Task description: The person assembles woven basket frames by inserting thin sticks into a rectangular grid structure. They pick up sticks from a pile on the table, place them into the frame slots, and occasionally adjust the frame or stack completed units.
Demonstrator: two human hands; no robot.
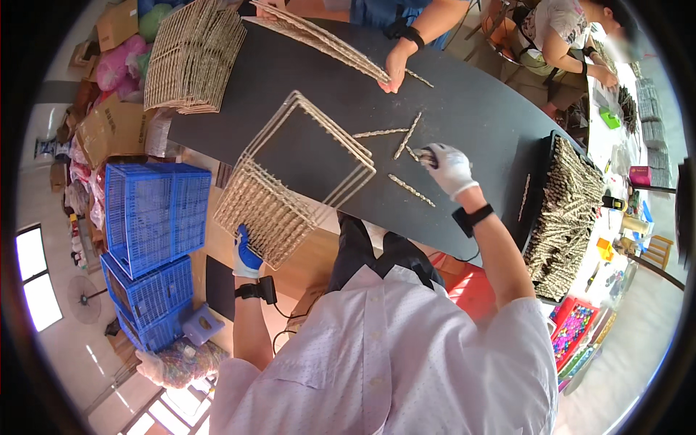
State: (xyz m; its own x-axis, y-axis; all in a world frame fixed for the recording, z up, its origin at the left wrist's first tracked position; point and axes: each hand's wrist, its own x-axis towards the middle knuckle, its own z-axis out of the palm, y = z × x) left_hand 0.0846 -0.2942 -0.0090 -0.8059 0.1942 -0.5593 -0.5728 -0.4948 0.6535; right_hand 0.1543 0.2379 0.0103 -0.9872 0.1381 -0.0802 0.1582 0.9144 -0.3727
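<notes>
My left hand (248, 254), in a white and blue glove, is closed on the lower edge of a square rack (268, 217). The rack has thin pale rails with rows of twisted straw-coloured sticks across its near part. Its far part is a bare double frame (336, 125) lying over the dark table. My right hand (446, 170), in a white glove, is closed above the table. The end of a twisted stick (413, 154) shows at its fingertips; the fingers hide the rest. Loose sticks (411, 190) lie close around that hand.
On the right, a black tray (545, 170) holds a heap of twisted sticks. Opposite me, a person's hand (396, 67) holds another rack (326, 45). Stacked racks (192, 58) stand at the far left. Blue plastic crates (156, 214) are piled left of the table (478, 123).
</notes>
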